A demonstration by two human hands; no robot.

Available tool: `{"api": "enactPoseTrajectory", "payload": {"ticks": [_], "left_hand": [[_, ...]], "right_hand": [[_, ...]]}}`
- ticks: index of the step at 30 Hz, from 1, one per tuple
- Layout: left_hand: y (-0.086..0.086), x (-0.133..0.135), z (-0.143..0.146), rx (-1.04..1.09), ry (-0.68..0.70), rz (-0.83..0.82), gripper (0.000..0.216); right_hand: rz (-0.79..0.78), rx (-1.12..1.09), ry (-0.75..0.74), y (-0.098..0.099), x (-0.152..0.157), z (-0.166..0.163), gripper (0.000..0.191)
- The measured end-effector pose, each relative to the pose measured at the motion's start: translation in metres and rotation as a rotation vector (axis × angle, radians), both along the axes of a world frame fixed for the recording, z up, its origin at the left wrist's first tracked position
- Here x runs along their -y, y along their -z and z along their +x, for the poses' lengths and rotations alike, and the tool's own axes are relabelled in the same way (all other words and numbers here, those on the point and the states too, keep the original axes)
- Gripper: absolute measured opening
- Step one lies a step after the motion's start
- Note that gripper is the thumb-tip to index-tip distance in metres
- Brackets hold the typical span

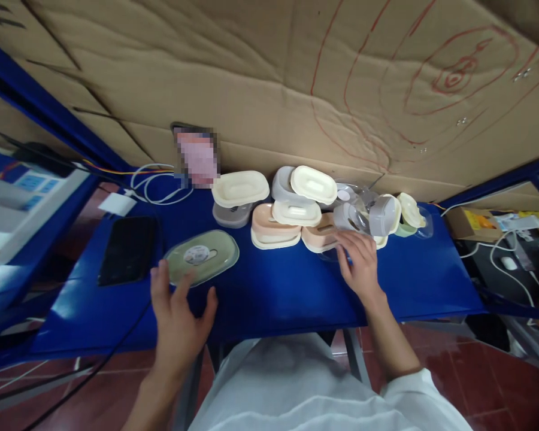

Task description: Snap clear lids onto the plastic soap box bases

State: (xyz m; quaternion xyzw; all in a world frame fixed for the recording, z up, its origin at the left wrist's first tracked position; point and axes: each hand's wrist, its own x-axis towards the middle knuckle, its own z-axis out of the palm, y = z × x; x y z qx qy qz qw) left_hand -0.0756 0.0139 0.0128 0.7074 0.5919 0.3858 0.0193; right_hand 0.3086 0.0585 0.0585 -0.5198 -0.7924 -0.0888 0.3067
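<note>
My left hand (179, 314) is open, its fingers spread at the near edge of an oval green box with a clear plastic cover and a round label (224, 254). It does not grip the box. My right hand (362, 260) reaches to the right end of a peach oval box with a slot in its top (314, 238). Its fingertips lie at that box's edge, and the thumb stands apart from them. Left of it, another peach box (273, 230) sits on a cream rim. A cream lid (299, 214) rests partly over both peach boxes.
Cream lids (240, 188), grey boxes (384, 215) and clear covers crowd the table's back. A black phone-like slab (128, 250), a white adapter (117, 205) and cables lie left. A cardboard wall (251, 78) rises behind the blue table (287, 293).
</note>
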Motion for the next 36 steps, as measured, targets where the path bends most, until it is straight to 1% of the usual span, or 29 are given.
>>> {"api": "enactPoseTrajectory", "payload": {"ticks": [1,3,5,7,8,9,10,12,13,14,16,18,20,22,25,27,29,31,34,36], "left_hand": [[-0.002,0.002,0.008,-0.020,0.038,0.035,0.078],[-0.005,0.003,0.027,-0.042,0.197,0.056,0.076],[-0.008,0.002,0.050,-0.050,0.405,0.014,0.067],[-0.009,-0.002,0.074,-0.068,0.561,-0.043,0.055],[-0.009,-0.004,0.086,-0.083,0.608,-0.065,0.049],[-0.009,-0.006,0.098,-0.104,0.640,-0.083,0.044],[-0.008,-0.008,0.110,-0.131,0.660,-0.096,0.041],[-0.005,-0.011,0.128,-0.197,0.683,-0.103,0.040],[-0.004,-0.012,0.135,-0.232,0.695,-0.098,0.042],[-0.003,-0.012,0.140,-0.263,0.705,-0.095,0.043],[-0.001,-0.011,0.143,-0.296,0.717,-0.098,0.040],[-0.002,-0.009,0.137,-0.291,0.691,-0.110,0.031],[-0.003,-0.006,0.125,-0.273,0.632,-0.105,0.022],[-0.005,-0.003,0.109,-0.271,0.568,-0.085,0.017],[-0.007,0.003,0.089,-0.281,0.473,-0.052,0.015],[-0.008,0.009,0.083,-0.275,0.400,-0.034,0.012],[-0.010,0.014,0.086,-0.262,0.341,-0.024,0.011],[-0.013,0.017,0.098,-0.249,0.351,-0.018,0.018],[-0.017,0.010,0.127,-0.261,0.508,-0.007,0.029],[-0.017,-0.001,0.146,-0.321,0.586,-0.015,0.032]], "right_hand": [[-0.003,-0.005,0.005,0.006,0.008,0.004,0.041],[-0.056,0.010,0.029,0.020,0.022,0.010,0.038],[-0.135,0.048,0.100,0.031,0.034,0.014,0.037],[-0.197,0.081,0.170,0.039,0.042,0.015,0.038],[-0.217,0.086,0.176,0.041,0.046,0.015,0.038],[-0.236,0.082,0.147,0.042,0.050,0.015,0.037],[-0.258,0.066,0.085,0.043,0.054,0.014,0.034],[-0.288,-0.006,-0.066,0.042,0.062,0.015,0.030],[-0.289,-0.052,-0.117,0.042,0.065,0.017,0.031],[-0.277,-0.098,-0.138,0.041,0.066,0.020,0.034],[-0.231,-0.152,-0.103,0.038,0.063,0.027,0.041],[-0.211,-0.118,-0.081,0.033,0.053,0.032,0.050],[-0.241,-0.019,-0.103,0.028,0.038,0.033,0.058],[-0.278,0.088,-0.105,0.025,0.021,0.029,0.061],[-0.283,0.174,-0.068,0.026,0.001,0.019,0.056],[-0.271,0.158,-0.083,0.028,-0.005,0.016,0.047],[-0.257,0.079,-0.121,0.028,-0.006,0.017,0.037],[-0.245,-0.052,-0.162,0.024,-0.003,0.021,0.030],[-0.286,-0.321,-0.188,0.018,0.008,0.034,0.027],[-0.339,-0.523,-0.139,0.018,0.019,0.049,0.032]]}}
